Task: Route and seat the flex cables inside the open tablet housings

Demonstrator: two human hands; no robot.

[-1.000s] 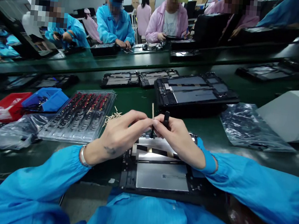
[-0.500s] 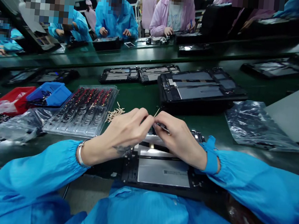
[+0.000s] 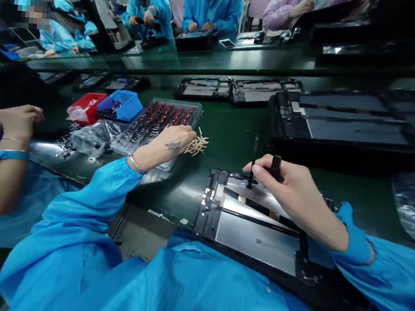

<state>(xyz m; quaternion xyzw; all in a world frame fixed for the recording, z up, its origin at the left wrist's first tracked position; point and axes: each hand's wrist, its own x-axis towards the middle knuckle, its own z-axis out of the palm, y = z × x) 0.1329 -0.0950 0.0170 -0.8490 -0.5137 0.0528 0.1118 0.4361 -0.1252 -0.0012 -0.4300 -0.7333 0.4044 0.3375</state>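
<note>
My left hand reaches over the right edge of a clear plastic tray, with curled fingers beside a small pile of pale thin strips. Its fingertips are mostly hidden, so I cannot make out what they pinch. My right hand pinches a thin dark strip that stands upright, its top end translucent. A short black piece also shows at its fingers. Under this hand lies an opened tablet-like device, with silver panels, dark ribbon cables and a black frame.
Rows of small black and red parts fill the tray. Left of it are a blue bin, a red bin and plastic bags. More opened devices lie behind. A co-worker's arm is at far left; others sit opposite.
My hands were together above the device, with a pale strip at the fingertips. My left hand has moved left to the pile; my right stays above the device. The view has shifted left.
</note>
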